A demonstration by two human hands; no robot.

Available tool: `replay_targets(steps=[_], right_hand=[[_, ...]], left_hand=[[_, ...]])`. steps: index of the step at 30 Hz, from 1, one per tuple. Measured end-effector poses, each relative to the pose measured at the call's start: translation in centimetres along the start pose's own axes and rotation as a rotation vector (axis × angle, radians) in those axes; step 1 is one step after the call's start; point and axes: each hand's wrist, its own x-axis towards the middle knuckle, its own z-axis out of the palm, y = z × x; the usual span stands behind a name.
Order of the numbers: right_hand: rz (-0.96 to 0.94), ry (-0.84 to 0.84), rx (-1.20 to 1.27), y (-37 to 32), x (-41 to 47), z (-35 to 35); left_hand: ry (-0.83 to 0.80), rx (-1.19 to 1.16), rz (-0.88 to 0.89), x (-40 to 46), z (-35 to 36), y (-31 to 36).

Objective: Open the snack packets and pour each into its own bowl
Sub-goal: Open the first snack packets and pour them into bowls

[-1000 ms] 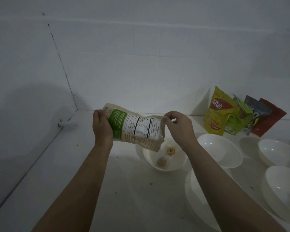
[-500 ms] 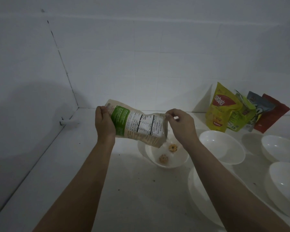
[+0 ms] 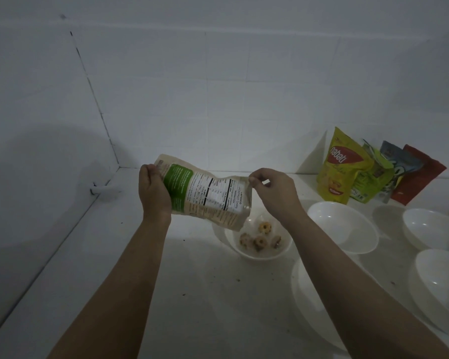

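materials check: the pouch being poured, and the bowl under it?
Pouch: looks like matte, paper-faced flexible laminate; it creases and sags between the left hand and right hand. Exact film unclear.
Bowl: glossy white and rigid, with soft highlights on its wall. Ceramic, melamine or glass; can't tell which.
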Motion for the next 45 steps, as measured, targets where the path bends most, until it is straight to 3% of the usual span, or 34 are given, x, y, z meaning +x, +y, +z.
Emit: replay_targets(steps=[35,41,45], right_hand=[[-0.052,0.021,-0.059,-1.1,0.3,0.9],[-0.041,-0.062,-0.028,-0.8,0.3,0.8],[-0.079,0.009,-0.036,-1.2,0.6,0.8]], left_hand=[[-0.008,-0.026,-0.028,0.1,-1.0,0.7],[0.008,-0.042,-0.038,0.1,-1.2,0.4],[0.015,-0.094,-0.045,0.0,-1.0,1.0]])
